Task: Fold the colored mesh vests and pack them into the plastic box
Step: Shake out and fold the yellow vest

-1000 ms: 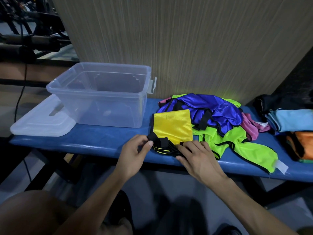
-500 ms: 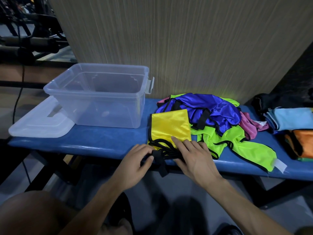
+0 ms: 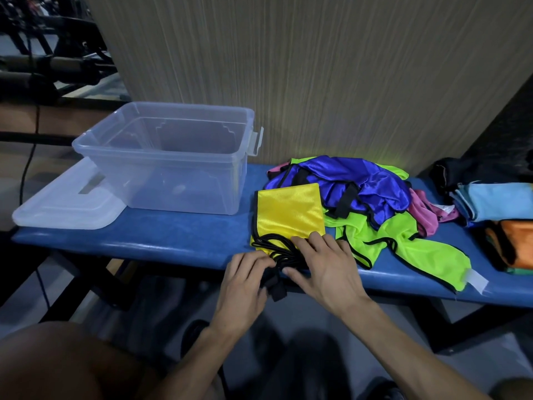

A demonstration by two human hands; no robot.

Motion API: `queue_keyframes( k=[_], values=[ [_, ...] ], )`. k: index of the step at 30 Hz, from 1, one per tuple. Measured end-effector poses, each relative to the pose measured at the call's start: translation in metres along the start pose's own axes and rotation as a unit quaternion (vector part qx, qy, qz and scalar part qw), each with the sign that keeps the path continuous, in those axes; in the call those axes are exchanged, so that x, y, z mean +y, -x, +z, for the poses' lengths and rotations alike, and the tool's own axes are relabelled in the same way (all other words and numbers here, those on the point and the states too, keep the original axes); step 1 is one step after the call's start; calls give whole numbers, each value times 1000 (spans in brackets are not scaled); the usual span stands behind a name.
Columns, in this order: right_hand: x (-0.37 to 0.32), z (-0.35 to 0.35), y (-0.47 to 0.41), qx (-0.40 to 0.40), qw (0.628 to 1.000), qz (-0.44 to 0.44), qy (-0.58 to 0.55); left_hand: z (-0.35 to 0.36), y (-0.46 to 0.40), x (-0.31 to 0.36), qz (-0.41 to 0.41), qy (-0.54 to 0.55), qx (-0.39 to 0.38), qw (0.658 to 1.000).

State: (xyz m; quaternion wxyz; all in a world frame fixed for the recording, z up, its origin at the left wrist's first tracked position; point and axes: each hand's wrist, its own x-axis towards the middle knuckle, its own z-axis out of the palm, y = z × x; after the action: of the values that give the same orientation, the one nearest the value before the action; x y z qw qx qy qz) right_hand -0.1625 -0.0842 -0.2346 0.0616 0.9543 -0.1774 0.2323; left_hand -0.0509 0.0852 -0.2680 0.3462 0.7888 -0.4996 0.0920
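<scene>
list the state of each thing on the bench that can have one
clear plastic box: open, empty
translucent plastic lid: off, flat beside box
yellow mesh vest: folded, black straps bunched at bench edge
left hand: grips straps
right hand: presses vest
blue, green, pink vests: unfolded heap

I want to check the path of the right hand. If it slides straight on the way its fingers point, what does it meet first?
The right hand points up-left across the folded yellow mesh vest, which its fingers already touch. Beyond that it would probably meet the clear plastic box, though depth is uncertain.
</scene>
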Motion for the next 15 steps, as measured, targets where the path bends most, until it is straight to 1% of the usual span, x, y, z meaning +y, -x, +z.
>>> queue_keyframes(
  k=[2,4,9,10,12,14,15],
  values=[
    [1,-1,0,-4,1000,-4,-1,-3,3,1,2,25,14,1000],
    [1,-2,-2,-6,1000,-4,-2,-8,2,0,18,24,23,999],
    [1,0,-4,-8,1000,3,-23,-25,-13,-4,52,-41,12,998],
    [0,1,-3,-9,1000,3,-24,-28,-18,-5,65,-43,-1,997],
    [-2,2,-3,-11,1000,-5,-18,-31,-30,-9,71,-4,-61,996],
    [-5,2,-2,-15,1000,-16,-11,-33,-42,-12,29,64,-133,989],
    [-5,2,-1,-16,1000,-18,-11,-33,-48,-14,2,94,-156,983]
  ],
)
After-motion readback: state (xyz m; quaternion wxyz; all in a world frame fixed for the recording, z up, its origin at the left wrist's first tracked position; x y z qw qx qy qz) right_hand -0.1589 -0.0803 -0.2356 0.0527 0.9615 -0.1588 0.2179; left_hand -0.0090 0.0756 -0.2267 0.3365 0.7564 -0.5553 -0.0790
